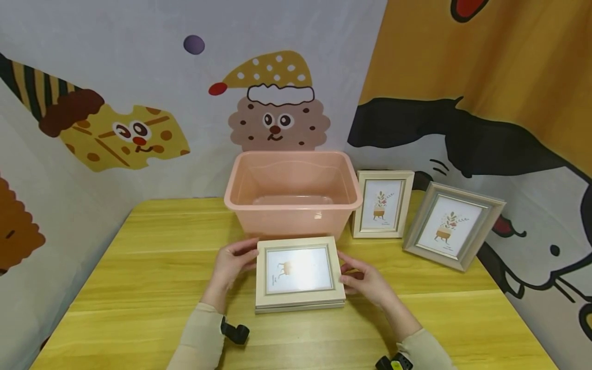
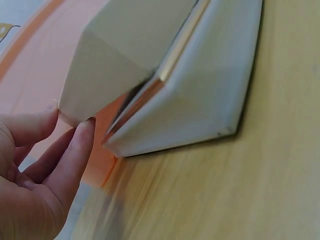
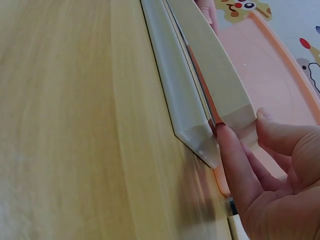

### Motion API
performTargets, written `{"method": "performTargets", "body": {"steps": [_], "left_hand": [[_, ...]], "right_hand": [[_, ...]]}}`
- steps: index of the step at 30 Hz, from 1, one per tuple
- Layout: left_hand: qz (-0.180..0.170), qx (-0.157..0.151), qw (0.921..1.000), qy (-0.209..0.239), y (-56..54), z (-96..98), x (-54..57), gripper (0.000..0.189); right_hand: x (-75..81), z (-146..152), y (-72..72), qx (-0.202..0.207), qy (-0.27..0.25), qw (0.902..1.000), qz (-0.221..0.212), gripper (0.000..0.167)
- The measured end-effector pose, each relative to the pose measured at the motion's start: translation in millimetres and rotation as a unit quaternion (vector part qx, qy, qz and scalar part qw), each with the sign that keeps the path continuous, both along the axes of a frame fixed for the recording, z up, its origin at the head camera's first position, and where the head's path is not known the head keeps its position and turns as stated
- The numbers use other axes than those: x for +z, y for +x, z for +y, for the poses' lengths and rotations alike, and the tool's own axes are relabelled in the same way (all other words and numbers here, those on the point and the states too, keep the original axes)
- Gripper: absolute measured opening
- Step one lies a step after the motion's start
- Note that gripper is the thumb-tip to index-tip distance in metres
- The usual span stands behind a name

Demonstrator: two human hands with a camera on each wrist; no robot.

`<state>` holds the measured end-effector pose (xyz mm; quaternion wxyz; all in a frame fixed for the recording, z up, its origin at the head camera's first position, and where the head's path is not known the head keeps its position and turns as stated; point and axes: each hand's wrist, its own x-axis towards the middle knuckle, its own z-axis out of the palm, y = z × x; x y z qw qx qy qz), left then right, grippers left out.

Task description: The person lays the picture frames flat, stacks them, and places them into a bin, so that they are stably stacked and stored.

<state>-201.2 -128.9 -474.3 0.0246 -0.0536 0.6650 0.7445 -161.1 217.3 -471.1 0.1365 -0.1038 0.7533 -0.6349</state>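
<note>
- Gripping the top frame (image 1: 298,271) by its short ends, with the left hand (image 1: 235,262) at nine o'clock and the right hand (image 1: 363,280) at three.
- Pinching narrowly at each end, thumb and fingers close about the edge.
- Held face up above the lower frame (image 2: 210,90), itself flat on the table (image 1: 176,277).
- Printed with a plant in a legged pot, turned sideways with the legs toward nine o'clock; partly washed out by glare.
- Parted from the lower frame by a thin gap in both wrist views; hard to judge whether touching anywhere along the far side.
- Backed closely at twelve o'clock by the pink tub (image 1: 291,220).
- Flanked at two o'clock by a standing pale frame (image 1: 381,205), just beside the tub, and nearer three by a grey frame (image 1: 453,226), standing askew.
- Closed off behind by a cloth (image 1: 277,25) printed with cartoon figures.
</note>
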Motion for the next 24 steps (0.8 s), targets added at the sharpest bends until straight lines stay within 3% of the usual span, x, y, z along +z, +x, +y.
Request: {"method": "performTargets", "body": {"steps": [14,21,24], "left_hand": [[0.035,-0.058,0.9945,-0.079,1.6,-4.4,-0.7,0.049],[0.075,-0.114,0.9788,-0.153,3.3,-11.4,0.5,0.058],[0.086,-0.139,0.9735,-0.16,3.7,-14.1,-0.6,0.062]], "right_hand": [[-4.1,0.5,-2.1,0.003,0.024,0.9996,0.015,0.062],[-3.4,2.6,-2.7,0.021,0.028,0.9992,0.018,0.065],[-1.9,3.4,-2.8,0.03,0.035,0.9986,0.026,0.066]]}}
